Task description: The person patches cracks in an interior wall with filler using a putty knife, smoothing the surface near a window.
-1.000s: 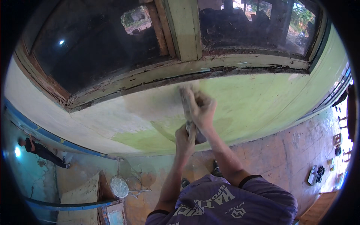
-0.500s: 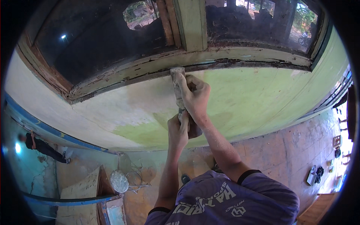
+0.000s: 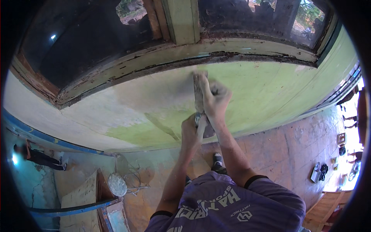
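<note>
While both hands work a long scraper (image 3: pixel 199 92) against the pale green wall (image 3: pixel 270 89), the right hand (image 3: pixel 215 101) is closed flat over the upper blade and the left hand (image 3: pixel 190 131) grips the handle below it. That tool stands nearly upright, pressed to the wall just under the wooden window sill (image 3: pixel 185 52), whose cracked, peeling edge runs right above the blade. Dark glass panes (image 3: pixel 85 42) and a thick centre post (image 3: pixel 181 19) sit above the sill. Left of the hands the green gives way to a whitish patch (image 3: pixel 96 112). Down on the reddish floor (image 3: pixel 293 147) a round white lid (image 3: pixel 117 184) lies beside a wire stand, near a wooden board (image 3: pixel 79 197) and a blue pipe (image 3: pixel 73 210). Small white and dark packages (image 3: pixel 320 172) lie far to the right, well apart from the feet, with open floor between
</note>
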Tool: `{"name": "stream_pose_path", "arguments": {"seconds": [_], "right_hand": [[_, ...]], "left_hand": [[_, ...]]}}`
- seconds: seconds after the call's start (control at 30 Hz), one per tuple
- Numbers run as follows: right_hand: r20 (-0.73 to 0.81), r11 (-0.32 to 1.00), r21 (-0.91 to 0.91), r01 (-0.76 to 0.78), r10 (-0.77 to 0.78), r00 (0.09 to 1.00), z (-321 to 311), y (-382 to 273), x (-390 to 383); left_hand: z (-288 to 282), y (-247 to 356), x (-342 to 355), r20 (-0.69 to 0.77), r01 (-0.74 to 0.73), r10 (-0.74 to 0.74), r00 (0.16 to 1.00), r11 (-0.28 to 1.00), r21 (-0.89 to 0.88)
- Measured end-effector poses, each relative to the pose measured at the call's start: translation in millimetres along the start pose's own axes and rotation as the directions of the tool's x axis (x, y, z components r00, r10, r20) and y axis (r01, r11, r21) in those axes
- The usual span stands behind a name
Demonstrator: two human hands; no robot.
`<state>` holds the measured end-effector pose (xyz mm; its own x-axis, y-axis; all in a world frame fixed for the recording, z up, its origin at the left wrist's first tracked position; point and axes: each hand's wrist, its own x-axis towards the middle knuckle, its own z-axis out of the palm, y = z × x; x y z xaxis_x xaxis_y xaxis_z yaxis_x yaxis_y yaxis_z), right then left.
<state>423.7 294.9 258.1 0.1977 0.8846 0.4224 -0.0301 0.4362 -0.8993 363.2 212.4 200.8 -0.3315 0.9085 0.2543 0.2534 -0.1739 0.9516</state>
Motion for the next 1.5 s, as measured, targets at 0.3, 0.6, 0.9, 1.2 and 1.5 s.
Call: {"name": "stream_pose_path", "arguments": {"seconds": [0.3,0.6,0.9,1.2,1.5], "right_hand": [[0.113,0.985,-0.096,-0.145,0.156,0.981,-37.6,143.0,-70.4],[0.1,0.998,0.016,-0.053,0.051,0.994,-9.9,2.6,4.2],[0.169,0.993,-0.061,-0.097,0.106,0.98,-38.5,125.7,-55.4],[0.012,0.998,-0.033,0.054,-0.054,0.998,-15.5,7.8,9.5],[0.129,0.993,-0.095,-0.074,0.086,0.988,-33.5,90.1,-39.9]], "left_hand": [[43.0,-142.1,-64.3,0.006,0.167,-0.167,0.986,0.986,0.029],[16.8,5.4,-11.7,-0.051,0.021,-0.022,0.998,1.0,-0.016],[45.9,-130.7,-64.7,0.022,0.24,-0.242,0.97,0.97,0.047],[17.6,8.8,-8.3,-0.016,0.027,-0.026,1.0,0.998,0.053],[37.9,-106.6,-47.4,0.024,0.089,-0.093,0.995,0.989,0.118]]}}
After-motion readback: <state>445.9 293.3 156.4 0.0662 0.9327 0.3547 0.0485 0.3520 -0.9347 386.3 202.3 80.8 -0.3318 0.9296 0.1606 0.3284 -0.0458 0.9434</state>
